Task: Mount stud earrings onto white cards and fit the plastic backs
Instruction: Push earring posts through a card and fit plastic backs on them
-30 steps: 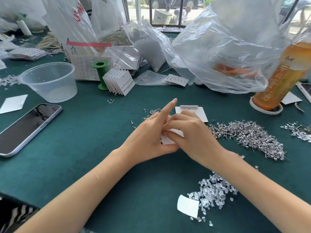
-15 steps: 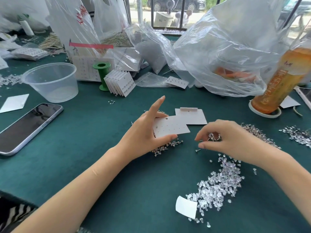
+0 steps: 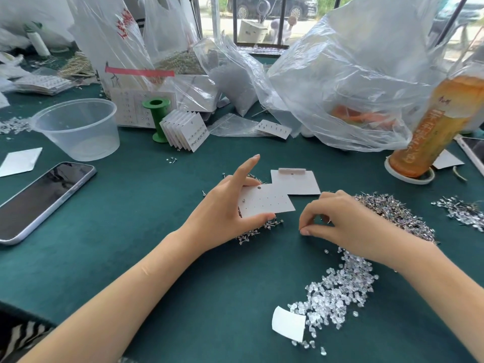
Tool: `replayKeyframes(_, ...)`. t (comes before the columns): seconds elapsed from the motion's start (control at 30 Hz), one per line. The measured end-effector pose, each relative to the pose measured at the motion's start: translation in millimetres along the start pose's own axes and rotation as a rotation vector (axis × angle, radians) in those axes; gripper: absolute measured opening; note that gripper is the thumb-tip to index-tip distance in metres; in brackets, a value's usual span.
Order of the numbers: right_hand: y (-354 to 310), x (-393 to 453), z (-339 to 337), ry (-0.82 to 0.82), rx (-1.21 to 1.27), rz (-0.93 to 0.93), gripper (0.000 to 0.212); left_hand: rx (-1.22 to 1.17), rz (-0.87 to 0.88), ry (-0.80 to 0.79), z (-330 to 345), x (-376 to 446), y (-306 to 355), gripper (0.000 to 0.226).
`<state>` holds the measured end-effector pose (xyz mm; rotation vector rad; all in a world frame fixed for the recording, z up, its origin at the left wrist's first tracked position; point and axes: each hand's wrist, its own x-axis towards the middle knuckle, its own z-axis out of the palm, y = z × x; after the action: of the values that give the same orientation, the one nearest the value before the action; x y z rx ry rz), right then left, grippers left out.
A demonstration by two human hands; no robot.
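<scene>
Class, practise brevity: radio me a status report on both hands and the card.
Left hand holds white card, one stud in. Right hand at stud pile, fingers pinched; contents unclear. Nothing blocking.

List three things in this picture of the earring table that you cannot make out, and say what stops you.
1. Head view: whether the right hand pinches a stud; its curled fingers hide the fingertips' contents.
2. Head view: the stud pile beneath the white card; the card and left hand cover most of it.
3. Head view: the orange bottle; the right edge cuts it off.
</scene>
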<state>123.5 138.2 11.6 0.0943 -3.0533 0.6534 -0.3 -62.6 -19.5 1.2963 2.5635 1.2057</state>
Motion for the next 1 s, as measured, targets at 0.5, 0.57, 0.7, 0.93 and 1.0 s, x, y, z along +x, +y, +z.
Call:
replayKeyframes(0.5,-37,21,18,0.314,0.592,0.043,0.016,-0.086,0.149,-0.103,7,-7,19,0.099)
replayKeyframes(0.57,-37,20,19,0.328,0.553,0.056,0.018,-0.086,0.151,-0.105,7,-7,18,0.099)
replayKeyframes(0.7,-39,19,19,0.358,0.481,0.052,0.015,-0.096,0.145,-0.112,7,-7,18,0.098)
replayKeyframes(0.93,-38,16,24,0.395,0.390,0.018,0.012,-0.114,0.139,-0.111,8,-8,17,0.098)
replayKeyframes(1.0,-38,16,24,0.406,0.386,0.017,0.012,-0.115,0.144,-0.111,8,-8,17,0.098)
